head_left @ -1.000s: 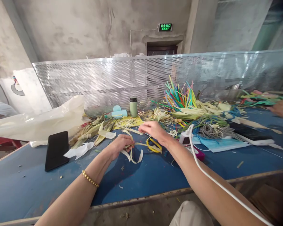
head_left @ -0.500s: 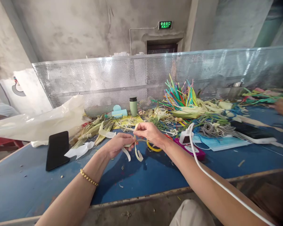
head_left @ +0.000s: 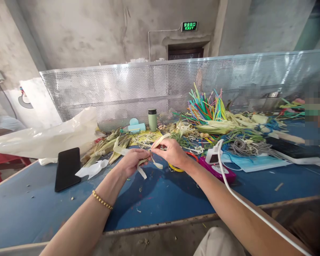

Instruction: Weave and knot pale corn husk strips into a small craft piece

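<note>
My left hand (head_left: pixel 133 163), with a gold beaded bracelet (head_left: pixel 102 200) at the wrist, pinches pale corn husk strips. One strip end (head_left: pixel 142 173) hangs below its fingers. Thumb and fingers of my right hand (head_left: pixel 172 153) close on another husk strip (head_left: pixel 160 141), which sticks up above them. A short curled end (head_left: pixel 157 165) dangles between the hands. The fingertips meet over the blue table and hide where the strips cross. Partly behind my right wrist lie a yellow loop (head_left: pixel 176 168) and a red loop (head_left: pixel 193 155).
Dried husks (head_left: pixel 100 147), a white scrap (head_left: pixel 92 169) and a black phone (head_left: pixel 67 169) lie left. Behind stand a green flask (head_left: pixel 152 121) and colourful stems (head_left: pixel 206 106). A purple device (head_left: pixel 220 170), white cable (head_left: pixel 230 192) and blue mask (head_left: pixel 253 162) are right.
The strip at my right fingers now slants up and right instead of standing upright. The dangling end between the hands is shorter. The view has shifted slightly.
</note>
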The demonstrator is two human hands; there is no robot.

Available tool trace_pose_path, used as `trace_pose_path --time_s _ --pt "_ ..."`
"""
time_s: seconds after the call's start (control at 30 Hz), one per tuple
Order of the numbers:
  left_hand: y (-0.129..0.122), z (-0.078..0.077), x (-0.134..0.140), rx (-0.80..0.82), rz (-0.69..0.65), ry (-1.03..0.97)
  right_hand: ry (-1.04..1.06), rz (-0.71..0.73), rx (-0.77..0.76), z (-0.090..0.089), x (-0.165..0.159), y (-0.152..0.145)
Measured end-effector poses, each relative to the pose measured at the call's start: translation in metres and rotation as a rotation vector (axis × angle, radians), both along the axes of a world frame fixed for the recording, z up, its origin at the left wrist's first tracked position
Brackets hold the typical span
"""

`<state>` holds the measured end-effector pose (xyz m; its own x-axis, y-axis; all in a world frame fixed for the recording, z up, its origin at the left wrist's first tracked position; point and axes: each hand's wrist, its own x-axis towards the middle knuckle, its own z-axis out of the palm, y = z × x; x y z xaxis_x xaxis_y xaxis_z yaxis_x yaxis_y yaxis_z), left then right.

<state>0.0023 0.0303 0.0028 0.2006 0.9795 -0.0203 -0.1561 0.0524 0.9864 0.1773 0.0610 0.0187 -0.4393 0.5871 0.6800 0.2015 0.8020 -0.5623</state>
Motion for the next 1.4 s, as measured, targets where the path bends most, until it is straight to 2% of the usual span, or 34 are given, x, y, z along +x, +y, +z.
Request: trace_pose_path --time_s 0.07,0.3,0.43,0.6,1.1,1.4 --pt "-0.001 0.002 0.000 -0.012 -0.019 -0.043 0.004 -0.002 0.095 -0.001 -0.001 -0.001" --pt "-0.007 0.008 0.005 0.023 -0.063 -0.075 0.042 0.013 0.278 -0.003 0.000 0.001" --pt "-0.008 0.010 0.005 0.013 -0.052 -0.101 -0.036 0.009 0.401 -0.003 0.002 0.000" --pt "-0.007 0.011 0.003 0.001 -0.046 -0.105 -0.153 -0.064 0.491 -0.002 0.005 -0.004" --pt "-0.003 0.009 -0.001 0.080 -0.054 -0.096 -0.308 -0.136 0.526 -0.003 0.008 -0.004" --pt "-0.002 0.009 -0.001 0.071 -0.021 -0.091 -0.356 -0.155 0.562 -0.003 0.008 -0.004"
